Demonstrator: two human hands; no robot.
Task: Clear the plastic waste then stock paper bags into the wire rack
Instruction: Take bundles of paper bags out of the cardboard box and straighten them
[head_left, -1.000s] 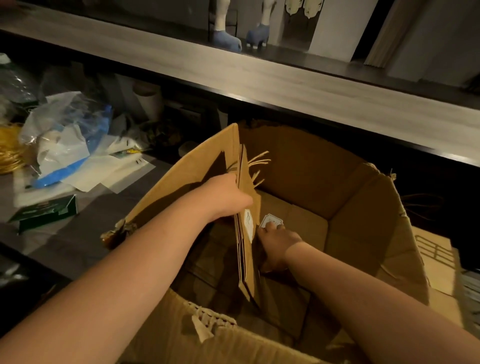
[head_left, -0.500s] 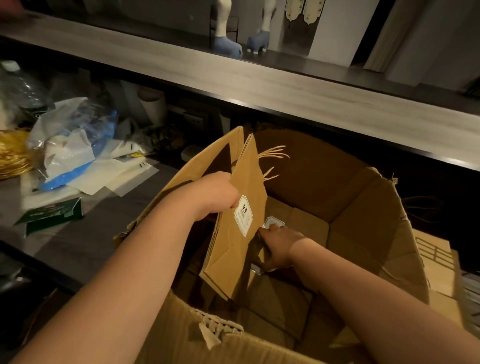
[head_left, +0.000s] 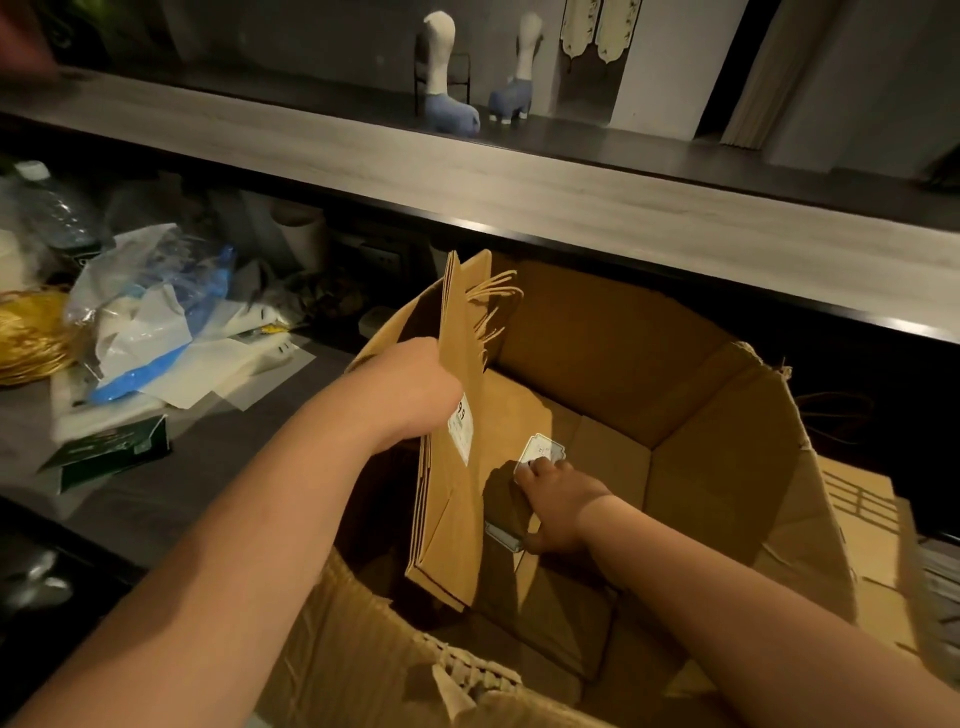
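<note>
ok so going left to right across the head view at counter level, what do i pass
gold string bundle → plastic waste pile → left hand holding a stack of paper bags → right hand down in the cardboard box

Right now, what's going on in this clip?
A person is pulling paper bags out of a large cardboard box. The left hand grips a bundle of flat brown paper bags, held upright over the box. The right hand reaches down inside, fingers on more bags lying flat at the bottom. Plastic waste lies piled on the counter to the left. No wire rack is clearly visible.
</note>
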